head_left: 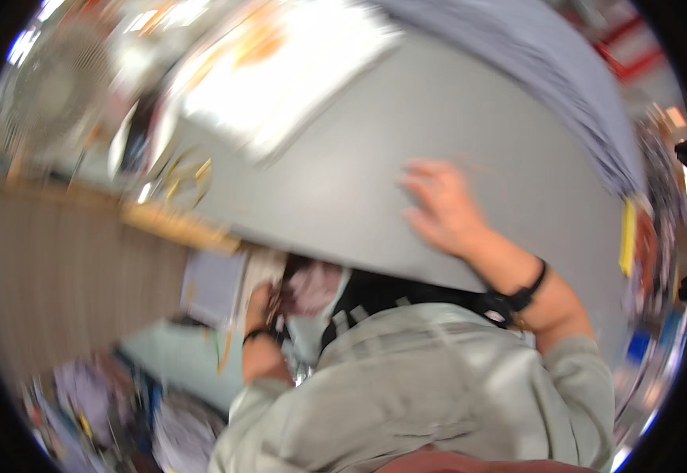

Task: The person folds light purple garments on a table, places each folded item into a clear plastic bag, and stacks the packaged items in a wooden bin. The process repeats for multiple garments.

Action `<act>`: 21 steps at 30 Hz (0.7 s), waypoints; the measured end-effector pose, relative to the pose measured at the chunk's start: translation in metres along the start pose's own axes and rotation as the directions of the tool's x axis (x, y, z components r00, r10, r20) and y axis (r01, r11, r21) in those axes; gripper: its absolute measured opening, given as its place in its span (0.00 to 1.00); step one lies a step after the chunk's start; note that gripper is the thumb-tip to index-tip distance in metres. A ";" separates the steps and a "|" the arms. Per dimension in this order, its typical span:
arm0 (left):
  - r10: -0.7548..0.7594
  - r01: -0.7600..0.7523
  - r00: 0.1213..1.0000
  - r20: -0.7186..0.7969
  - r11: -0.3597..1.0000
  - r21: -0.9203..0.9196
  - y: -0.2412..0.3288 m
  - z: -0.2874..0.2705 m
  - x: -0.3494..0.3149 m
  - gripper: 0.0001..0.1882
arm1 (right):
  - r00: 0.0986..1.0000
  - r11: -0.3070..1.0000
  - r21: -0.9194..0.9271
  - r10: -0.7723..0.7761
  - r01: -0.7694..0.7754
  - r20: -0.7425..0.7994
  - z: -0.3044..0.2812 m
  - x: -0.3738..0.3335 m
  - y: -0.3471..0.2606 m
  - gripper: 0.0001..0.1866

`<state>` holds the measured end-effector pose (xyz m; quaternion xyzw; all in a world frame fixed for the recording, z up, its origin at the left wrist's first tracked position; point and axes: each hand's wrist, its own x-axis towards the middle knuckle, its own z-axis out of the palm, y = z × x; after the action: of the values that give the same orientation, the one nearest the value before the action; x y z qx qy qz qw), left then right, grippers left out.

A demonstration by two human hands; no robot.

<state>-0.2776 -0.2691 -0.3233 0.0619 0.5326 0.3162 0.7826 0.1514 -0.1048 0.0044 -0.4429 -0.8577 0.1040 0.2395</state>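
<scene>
My right hand (444, 203) is at the grey tabletop (336, 181), fingers loosely bent and thumb apart, with nothing in it. Whether it rests on the surface or hovers just above is hard to tell. Below the table's near edge, my left hand (261, 301) reaches down beside a pale box-like thing (216, 285) and a dusty pink cloth (313, 285). Motion blur smears its fingers, so what they touch or hold does not show.
A white stack (280, 87) with an orange patch lies on the table's far left. Yellow-handled scissors (190, 175) are near the wooden edge strip (174, 225). Bluish-grey fabric (533, 55) drapes along the far side. A fan (56, 87) stands at far left.
</scene>
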 end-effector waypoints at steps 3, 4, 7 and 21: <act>-0.081 0.050 0.996 0.036 0.845 0.532 0.029 0.079 -0.027 0.19 | 0.992 0.989 0.133 0.084 -0.071 -0.094 -0.025 -0.009 0.042 0.20; -0.171 0.079 0.982 0.080 0.757 0.648 0.050 0.102 -0.049 0.23 | 0.978 0.981 0.119 0.170 -0.156 -0.118 -0.040 -0.014 0.064 0.19; -0.134 -0.231 0.869 0.476 0.741 0.631 0.122 0.177 -0.109 0.22 | 0.802 0.850 0.142 0.526 -0.507 -0.282 -0.101 -0.027 0.164 0.16; 0.174 -0.713 0.671 0.721 0.417 0.563 0.271 0.535 -0.085 0.22 | 0.556 0.540 -0.197 0.658 -0.818 -0.508 -0.278 -0.099 0.391 0.09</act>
<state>0.0532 0.0260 0.0893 0.6516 0.3200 0.2059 0.6562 0.6175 0.0354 0.0601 -0.8191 -0.5203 -0.0728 0.2305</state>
